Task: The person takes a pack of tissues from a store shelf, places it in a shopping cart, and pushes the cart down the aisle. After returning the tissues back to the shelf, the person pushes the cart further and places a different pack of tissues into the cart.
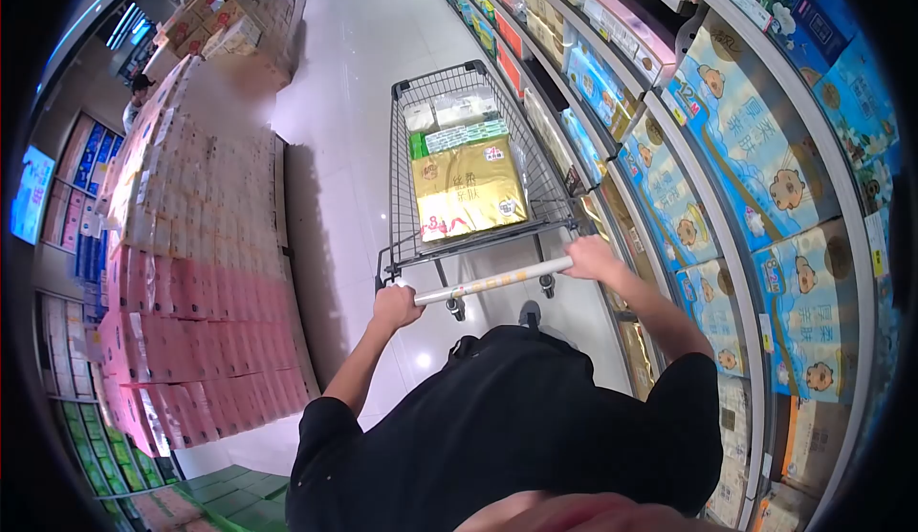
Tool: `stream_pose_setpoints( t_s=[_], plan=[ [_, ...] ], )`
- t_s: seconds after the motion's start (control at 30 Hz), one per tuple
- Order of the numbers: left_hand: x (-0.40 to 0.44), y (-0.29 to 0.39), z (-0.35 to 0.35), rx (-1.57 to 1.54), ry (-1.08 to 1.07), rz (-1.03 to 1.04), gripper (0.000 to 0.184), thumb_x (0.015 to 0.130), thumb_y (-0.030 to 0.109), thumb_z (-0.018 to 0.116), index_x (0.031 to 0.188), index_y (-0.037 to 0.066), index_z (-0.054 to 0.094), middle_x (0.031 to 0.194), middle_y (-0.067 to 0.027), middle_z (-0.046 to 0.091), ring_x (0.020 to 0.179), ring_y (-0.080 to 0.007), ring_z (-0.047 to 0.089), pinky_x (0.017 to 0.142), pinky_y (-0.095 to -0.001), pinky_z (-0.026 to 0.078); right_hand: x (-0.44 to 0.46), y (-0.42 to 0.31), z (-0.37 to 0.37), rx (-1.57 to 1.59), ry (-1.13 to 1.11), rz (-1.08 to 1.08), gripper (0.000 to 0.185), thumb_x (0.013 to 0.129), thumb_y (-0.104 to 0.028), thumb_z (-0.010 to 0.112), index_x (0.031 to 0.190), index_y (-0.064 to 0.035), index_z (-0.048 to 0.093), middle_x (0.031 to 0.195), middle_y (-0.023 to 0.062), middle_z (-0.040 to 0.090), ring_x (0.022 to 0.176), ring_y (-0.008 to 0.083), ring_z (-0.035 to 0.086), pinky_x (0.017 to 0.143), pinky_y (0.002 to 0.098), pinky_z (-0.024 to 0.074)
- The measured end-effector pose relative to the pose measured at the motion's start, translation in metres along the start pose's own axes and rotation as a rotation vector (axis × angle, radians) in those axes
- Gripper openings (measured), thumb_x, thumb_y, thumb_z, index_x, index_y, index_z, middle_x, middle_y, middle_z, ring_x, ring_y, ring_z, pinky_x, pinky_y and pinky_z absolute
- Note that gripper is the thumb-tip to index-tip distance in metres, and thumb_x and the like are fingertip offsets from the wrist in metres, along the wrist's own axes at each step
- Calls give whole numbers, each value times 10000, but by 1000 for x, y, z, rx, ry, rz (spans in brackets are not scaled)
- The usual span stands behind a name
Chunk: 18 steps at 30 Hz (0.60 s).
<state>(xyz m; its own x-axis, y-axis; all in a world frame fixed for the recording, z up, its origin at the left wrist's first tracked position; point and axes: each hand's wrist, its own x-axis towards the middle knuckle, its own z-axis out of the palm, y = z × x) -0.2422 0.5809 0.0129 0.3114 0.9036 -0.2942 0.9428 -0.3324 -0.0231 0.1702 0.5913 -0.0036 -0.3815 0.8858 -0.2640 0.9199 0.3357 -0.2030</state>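
Observation:
My left hand (pixel 398 306) is closed around the left end of the handle of a shopping cart (pixel 497 282). At the handle's right end, my right hand (pixel 590 257) grips the same bar. Inside the wire basket lies a gold tissue pack (pixel 470 191), printed with dark lettering. Behind it are a green-and-white pack (pixel 466 137) and white packs (pixel 452 108) nearer the cart's front. Both hands are apart from these goods.
Shelves (pixel 660 102) with blue tissue packs (pixel 751 140) run close along the cart's right side. To the left stands a tall stack of pink and white packs (pixel 206 293). Cardboard boxes (pixel 229 30) are piled farther ahead, and a person (pixel 139 102) is behind the stack.

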Motion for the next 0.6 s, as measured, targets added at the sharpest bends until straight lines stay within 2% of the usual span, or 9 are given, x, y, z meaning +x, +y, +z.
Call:
stream_pose_setpoints(
  t_s=[0.03, 0.1, 0.13, 0.2, 0.3, 0.33, 0.37, 0.43, 0.6],
  plan=[
    [1, 3, -2, 0, -11, -24, 322, 697, 370, 576, 692, 60, 660, 665, -171, 625, 643, -325, 627, 595, -417, 508, 2, 5, 2, 4, 13, -6, 391, 618, -392, 691, 777, -38, 652, 759, 156, 638, 772, 304, 626, 694, 387, 499],
    [6, 3, -4, 19, -19, -48, 299, 687, 344, 567, 689, 60, 662, 667, -176, 624, 643, -325, 627, 596, -418, 509, 9, 13, 7, -33, 51, -45, 282, 597, -328, 655, 654, -51, 660, 669, 150, 639, 674, 304, 640, 616, 394, 511],
    [7, 3, -3, 24, -25, -68, 273, 681, 318, 563, 697, 65, 665, 673, -180, 624, 650, -337, 623, 612, -423, 509, 12, 14, 5, -24, 62, -45, 282, 597, -328, 655, 654, -51, 660, 669, 150, 639, 674, 304, 640, 616, 394, 511],
    [14, 7, -5, 22, -38, -85, 248, 675, 291, 560, 705, 70, 668, 679, -185, 623, 658, -348, 620, 628, -428, 510, 13, 17, -1, 23, 48, -49, 216, 566, -247, 629, 637, -45, 658, 672, 161, 635, 680, 302, 641, 627, 387, 511],
    [24, 17, -11, -27, -39, -141, 230, 665, 268, 552, 708, 77, 673, 675, -184, 622, 657, -343, 621, 629, -424, 511, 26, 31, 2, 17, 38, -65, 218, 549, -239, 626, 627, -38, 655, 658, 164, 631, 654, 301, 640, 614, 385, 512],
    [28, 18, -13, -16, -36, -162, 228, 650, 260, 551, 702, 75, 674, 674, -177, 626, 652, -332, 626, 624, -414, 514, 31, 36, 4, -10, 70, -87, 185, 560, -253, 614, 626, -84, 650, 609, 135, 615, 609, 302, 624, 575, 396, 498],
    [33, 18, -15, -3, -30, -187, 226, 635, 252, 550, 696, 73, 675, 672, -169, 630, 648, -321, 630, 620, -404, 518, 35, 41, 3, -18, 66, -88, 185, 560, -253, 614, 626, -84, 650, 609, 135, 615, 609, 302, 624, 575, 396, 498],
    [41, 17, -17, -8, -15, -200, 220, 631, 239, 549, 705, 78, 680, 675, -169, 631, 648, -317, 632, 619, -399, 519, 44, 41, -8, 10, 66, -68, 204, 542, -229, 622, 609, -38, 649, 651, 168, 628, 636, 301, 639, 598, 382, 512],
    [73, 14, -27, -1, -20, -210, 216, 631, 222, 539, 705, 79, 683, 683, -163, 635, 650, -315, 632, 621, -393, 520, 76, 60, -19, -6, 107, -51, 202, 542, -228, 631, 612, -40, 651, 642, 163, 627, 630, 300, 640, 593, 379, 513]
  ],
)
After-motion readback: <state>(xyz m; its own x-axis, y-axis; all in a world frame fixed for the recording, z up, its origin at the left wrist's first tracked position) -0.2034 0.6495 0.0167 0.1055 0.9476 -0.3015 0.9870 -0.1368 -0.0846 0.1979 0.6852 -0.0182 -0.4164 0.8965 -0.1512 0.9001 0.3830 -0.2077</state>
